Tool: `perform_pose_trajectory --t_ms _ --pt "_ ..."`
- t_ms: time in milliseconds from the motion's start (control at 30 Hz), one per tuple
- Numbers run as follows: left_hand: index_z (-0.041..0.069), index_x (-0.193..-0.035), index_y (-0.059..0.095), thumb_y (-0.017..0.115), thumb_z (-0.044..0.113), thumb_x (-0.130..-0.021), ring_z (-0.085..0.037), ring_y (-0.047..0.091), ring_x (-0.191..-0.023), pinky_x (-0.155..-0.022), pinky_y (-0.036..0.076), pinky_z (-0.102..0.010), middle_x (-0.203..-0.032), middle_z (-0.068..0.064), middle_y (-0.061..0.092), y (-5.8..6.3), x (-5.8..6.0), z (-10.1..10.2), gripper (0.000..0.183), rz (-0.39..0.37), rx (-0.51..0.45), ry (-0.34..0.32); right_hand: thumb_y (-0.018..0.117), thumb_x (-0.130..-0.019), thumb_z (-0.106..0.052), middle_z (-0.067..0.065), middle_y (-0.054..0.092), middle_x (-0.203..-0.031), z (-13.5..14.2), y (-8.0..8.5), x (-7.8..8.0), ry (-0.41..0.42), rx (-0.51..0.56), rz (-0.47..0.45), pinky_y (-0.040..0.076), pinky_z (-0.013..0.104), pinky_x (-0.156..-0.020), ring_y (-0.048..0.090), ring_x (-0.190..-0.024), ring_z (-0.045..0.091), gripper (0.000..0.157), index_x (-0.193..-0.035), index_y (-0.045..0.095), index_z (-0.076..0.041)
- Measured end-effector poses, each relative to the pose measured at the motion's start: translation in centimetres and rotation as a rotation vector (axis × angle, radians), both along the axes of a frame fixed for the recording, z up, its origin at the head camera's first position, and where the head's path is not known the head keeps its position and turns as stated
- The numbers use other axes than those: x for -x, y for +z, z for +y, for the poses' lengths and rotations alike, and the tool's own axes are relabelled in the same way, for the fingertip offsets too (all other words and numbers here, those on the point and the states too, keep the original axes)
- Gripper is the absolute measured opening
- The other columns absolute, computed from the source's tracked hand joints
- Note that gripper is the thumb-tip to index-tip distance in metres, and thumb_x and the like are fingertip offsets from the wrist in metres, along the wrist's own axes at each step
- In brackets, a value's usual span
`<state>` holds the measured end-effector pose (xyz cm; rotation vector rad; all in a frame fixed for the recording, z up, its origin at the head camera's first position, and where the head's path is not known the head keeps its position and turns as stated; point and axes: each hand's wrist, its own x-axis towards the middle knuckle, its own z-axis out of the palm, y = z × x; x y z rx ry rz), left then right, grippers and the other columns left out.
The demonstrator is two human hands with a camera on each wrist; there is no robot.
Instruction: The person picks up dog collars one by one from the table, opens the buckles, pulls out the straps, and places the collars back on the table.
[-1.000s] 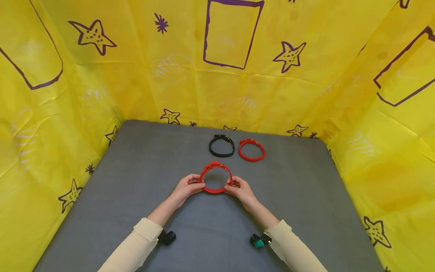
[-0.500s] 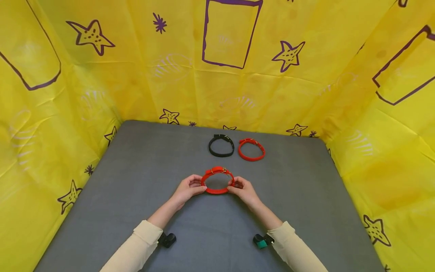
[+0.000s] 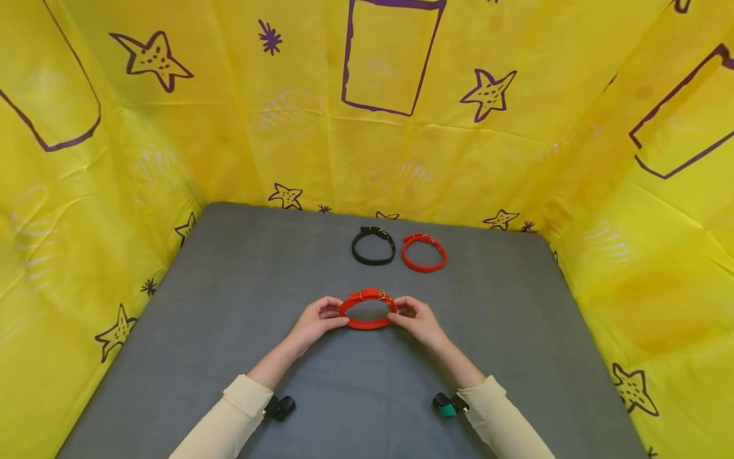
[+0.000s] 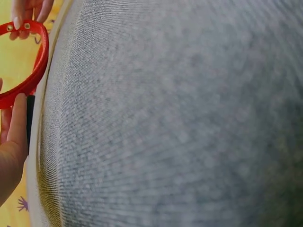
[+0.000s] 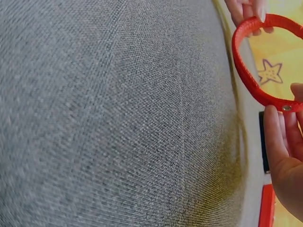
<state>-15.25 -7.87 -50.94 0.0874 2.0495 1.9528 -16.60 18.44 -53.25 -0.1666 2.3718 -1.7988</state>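
A red collar (image 3: 369,324) with a gold-coloured buckle is fastened into a loop between my two hands. My left hand (image 3: 318,322) pinches its left side between thumb and fingers. On the opposite side my right hand (image 3: 418,320) pinches it in the same way. The buckle part lies on the far side of the loop. In the left wrist view the collar (image 4: 41,52) shows metal eyelets along its band. The right wrist view shows the collar (image 5: 244,71) with both hands on it. Whether it touches the table I cannot tell.
A black collar (image 3: 373,262) and a second red collar (image 3: 424,269), both looped, lie side by side farther back on the grey table (image 3: 258,255). Yellow cloth walls (image 3: 229,146) with purple drawings stand around the back and sides.
The held collar's far, buckle side has tipped down, so its loop looks flatter. Both hands have shifted slightly right with it. The two collars at the back stay put.
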Motion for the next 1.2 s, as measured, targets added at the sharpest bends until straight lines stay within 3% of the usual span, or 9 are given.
perform_pose_trajectory --t_ms 100,267,400,433,600,667,1067,1200 --pt "-0.007 -0.112 0.061 0.072 -0.002 -0.085 -0.024 0.064 -0.096 -0.077 0.05 -0.021 -0.114 -0.034 0.059 0.1 0.0 0.0 0.029 0.011 0.0 -0.003 0.075 -0.083 -0.002 0.005 0.066 -0.089 0.1 0.0 0.0 0.006 -0.009 0.007 0.049 0.023 -0.069 0.061 -0.082 0.015 0.019 -0.1 0.067 0.001" --pt "-0.006 -0.112 0.062 0.074 0.0 -0.084 -0.021 0.064 -0.093 -0.076 0.051 -0.022 -0.111 -0.031 0.062 -1.7 0.6 -0.2 0.032 0.021 -0.002 -0.004 0.075 -0.084 -0.001 0.007 0.066 -0.09 0.2 0.0 -0.1 0.02 -0.021 0.009 0.048 0.022 -0.069 0.061 -0.083 0.016 0.02 -0.101 0.067 0.002" --pt "-0.003 -0.113 0.063 0.076 0.004 -0.083 -0.018 0.063 -0.093 -0.076 0.051 -0.023 -0.107 -0.018 0.065 -2.7 1.0 -0.3 0.034 0.055 0.023 0.001 0.073 -0.085 -0.001 0.012 0.066 -0.092 0.1 0.5 -0.4 0.036 -0.035 0.029 0.048 0.022 -0.069 0.061 -0.087 0.022 0.021 -0.104 0.066 0.004" --pt "-0.002 -0.113 0.063 0.077 0.005 -0.083 -0.019 0.063 -0.093 -0.077 0.051 -0.023 -0.106 -0.015 0.066 -2.6 1.1 -0.3 0.034 0.063 0.031 0.003 0.072 -0.086 -0.001 0.014 0.066 -0.092 0.1 1.0 -0.6 0.042 -0.04 0.033 0.048 0.022 -0.068 0.061 -0.088 0.024 0.02 -0.103 0.065 0.005" --pt "-0.001 -0.112 0.066 0.077 0.007 -0.083 -0.023 0.061 -0.096 -0.078 0.05 -0.024 -0.106 -0.011 0.066 0.2 0.4 -0.1 0.032 0.079 0.058 -0.004 0.07 -0.087 0.001 0.018 0.066 -0.093 -0.4 3.8 -1.5 0.069 -0.044 0.034 0.048 0.022 -0.071 0.061 -0.09 0.029 0.02 -0.104 0.064 0.008" --pt "-0.001 -0.111 0.066 0.077 0.007 -0.083 -0.024 0.061 -0.097 -0.078 0.05 -0.024 -0.106 -0.012 0.066 1.2 0.1 -0.1 0.031 0.082 0.059 -0.011 0.071 -0.086 0.002 0.018 0.066 -0.094 -0.4 3.9 -1.5 0.069 -0.035 0.03 0.048 0.022 -0.072 0.061 -0.091 0.029 0.02 -0.104 0.065 0.007" --pt "-0.001 -0.11 0.066 0.077 0.006 -0.083 -0.026 0.061 -0.095 -0.075 0.05 -0.023 -0.104 -0.011 0.066 1.1 0.0 0.0 0.03 0.098 0.051 -0.014 0.072 -0.087 -0.002 0.009 0.066 -0.093 -0.2 4.4 -1.3 0.084 -0.043 0.007 0.05 0.024 -0.073 0.06 -0.089 0.021 0.021 -0.105 0.065 0.005" --pt "-0.001 -0.11 0.066 0.077 0.006 -0.083 -0.024 0.061 -0.093 -0.074 0.05 -0.023 -0.102 -0.011 0.066 1.1 0.0 0.0 0.029 0.104 0.055 -0.022 0.072 -0.086 -0.003 0.013 0.067 -0.096 -0.2 4.8 -1.2 0.101 -0.043 0.032 0.05 0.028 -0.077 0.06 -0.09 0.021 0.022 -0.106 0.066 0.004"
